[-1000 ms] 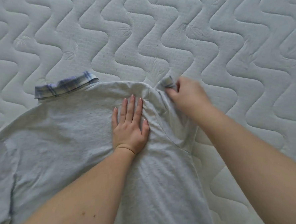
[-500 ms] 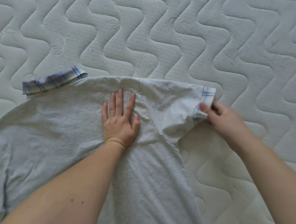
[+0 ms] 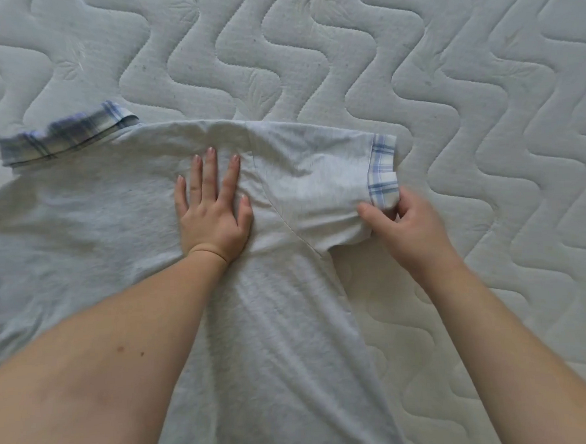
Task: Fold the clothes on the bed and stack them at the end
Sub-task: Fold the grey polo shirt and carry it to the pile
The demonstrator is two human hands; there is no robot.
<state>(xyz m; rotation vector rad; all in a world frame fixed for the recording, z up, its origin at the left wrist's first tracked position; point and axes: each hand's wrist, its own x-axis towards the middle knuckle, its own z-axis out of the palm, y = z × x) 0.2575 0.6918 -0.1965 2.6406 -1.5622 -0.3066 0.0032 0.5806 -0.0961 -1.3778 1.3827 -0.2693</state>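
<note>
Two hands on grey shirt (image 3: 274,326): left hand (image 3: 212,216) flat, right hand (image 3: 405,228) seemingly pinching sleeve cuff (image 3: 383,171)

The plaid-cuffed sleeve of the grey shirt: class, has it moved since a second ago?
Yes. The plaid-cuffed sleeve has been pulled out rightward, away from the plaid collar, by the right hand.

Sleeve (image 3: 320,189) unfolded, pulled flat rightward — right hand (image 3: 405,228) shifted to cuff.

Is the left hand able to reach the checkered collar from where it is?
Probably yes. The left hand lies flat on the grey shirt, holding nothing, and only bare shirt fabric lies between it and the plaid collar up to its left.
</note>
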